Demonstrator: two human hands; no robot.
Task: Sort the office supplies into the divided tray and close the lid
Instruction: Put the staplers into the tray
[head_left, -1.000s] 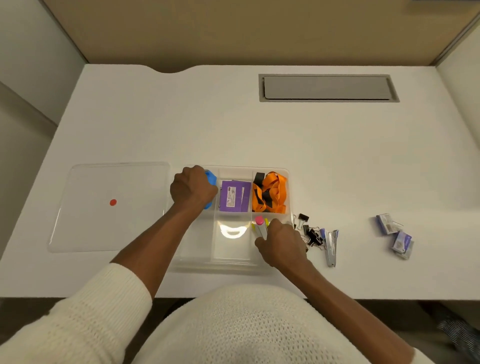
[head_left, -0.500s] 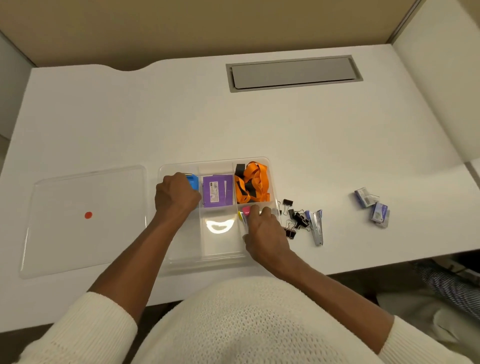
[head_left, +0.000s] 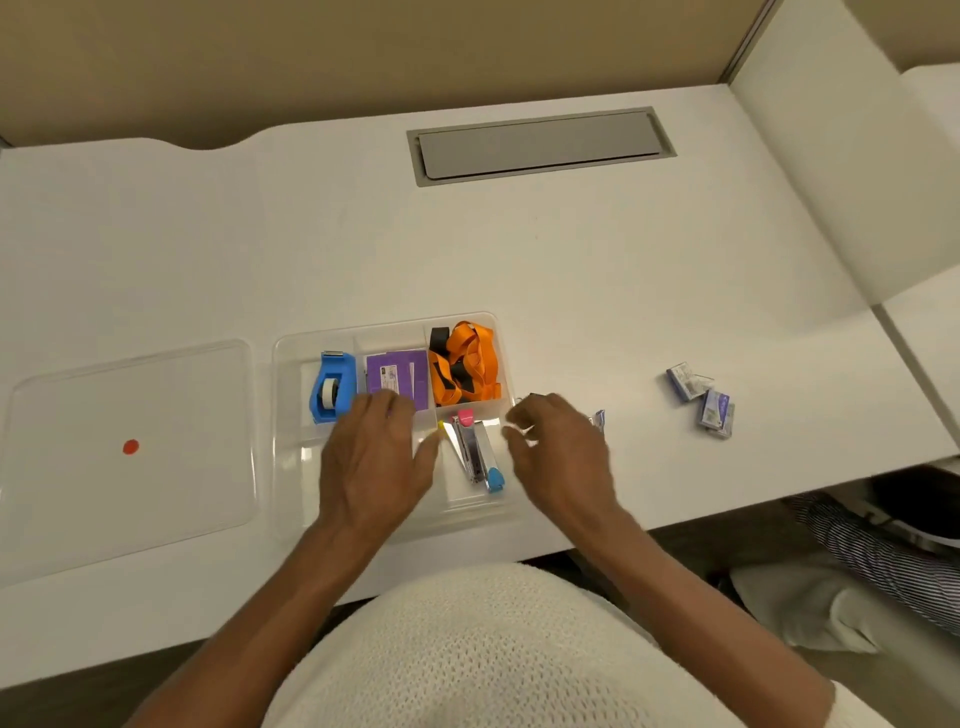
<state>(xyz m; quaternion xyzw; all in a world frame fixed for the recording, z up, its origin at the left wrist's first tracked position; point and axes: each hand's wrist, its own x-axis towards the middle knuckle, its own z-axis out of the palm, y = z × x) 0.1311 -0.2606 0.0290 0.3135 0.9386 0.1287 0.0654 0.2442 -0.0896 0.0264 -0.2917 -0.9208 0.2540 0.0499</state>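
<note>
The clear divided tray (head_left: 287, 364) sits near the desk's front edge. A blue tape dispenser (head_left: 332, 387) lies in its left compartment, a purple box (head_left: 397, 376) in the back middle one, and orange lanyards (head_left: 465, 364) in the back right one. Staplers with pink and blue ends (head_left: 475, 449) lie in the front right compartment. My left hand (head_left: 376, 460) hovers open over the front middle compartment. My right hand (head_left: 558, 457) is open just right of the tray, over the hidden binder clips. The clear lid (head_left: 130, 447) with a red dot lies flat left of the tray.
Two small staple boxes (head_left: 701, 397) lie on the white desk at the right. The tip of a silver stapler (head_left: 598, 418) shows beside my right hand. A grey cable hatch (head_left: 540, 143) is set in the desk at the back. Beige partition walls stand behind and right.
My left hand let go of the blue tape dispenser and moved right over the tray's middle. My right hand released the staplers in the front right compartment and shifted right, off the tray.
</note>
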